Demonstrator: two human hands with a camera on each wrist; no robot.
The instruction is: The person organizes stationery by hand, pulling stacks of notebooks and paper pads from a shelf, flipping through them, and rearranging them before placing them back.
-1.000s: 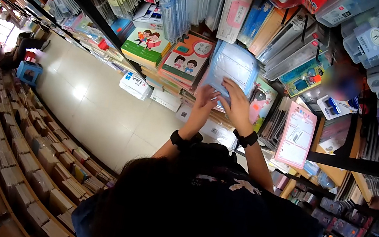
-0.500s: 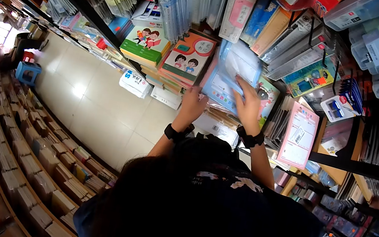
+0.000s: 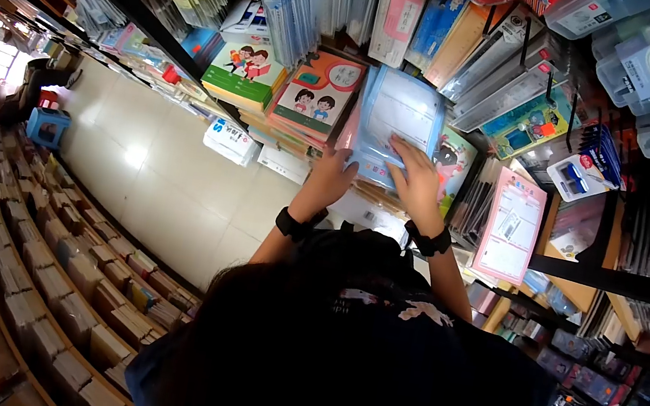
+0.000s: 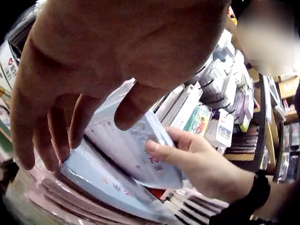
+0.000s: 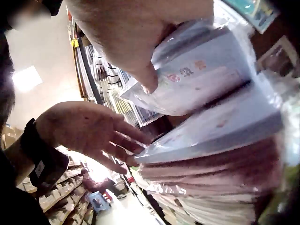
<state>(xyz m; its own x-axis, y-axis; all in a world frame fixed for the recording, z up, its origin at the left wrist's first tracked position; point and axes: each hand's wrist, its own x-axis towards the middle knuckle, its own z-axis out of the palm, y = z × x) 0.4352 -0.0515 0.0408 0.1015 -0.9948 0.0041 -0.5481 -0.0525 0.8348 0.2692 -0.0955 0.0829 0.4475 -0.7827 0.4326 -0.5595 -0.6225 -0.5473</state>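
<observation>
A pale blue paper pad (image 3: 401, 106) in clear plastic wrap tops a stack at the shelf's front. My right hand (image 3: 419, 186) holds it near its front right corner, thumb on the printed face, as the left wrist view shows. A dark gap separates this raised pad from a second blue pad (image 5: 220, 129) beneath. Under that lie several pink wrapped pads (image 5: 211, 174). My left hand (image 3: 327, 179) is at the stack's left edge, its fingers (image 5: 126, 136) extended and close to the lower blue pad's corner.
Two stacks of illustrated notebooks, one orange (image 3: 316, 95) and one green (image 3: 244, 71), stand to the left. A pink pad (image 3: 511, 224) leans at the right. Hanging packets (image 3: 288, 6) crowd the back. A person sits far down the aisle beside a blue stool (image 3: 48, 125).
The left hand has moved from the pad's front to the stack's left edge. The right hand has tilted the top pad up from the blue one beneath, then lowered it somewhat.
</observation>
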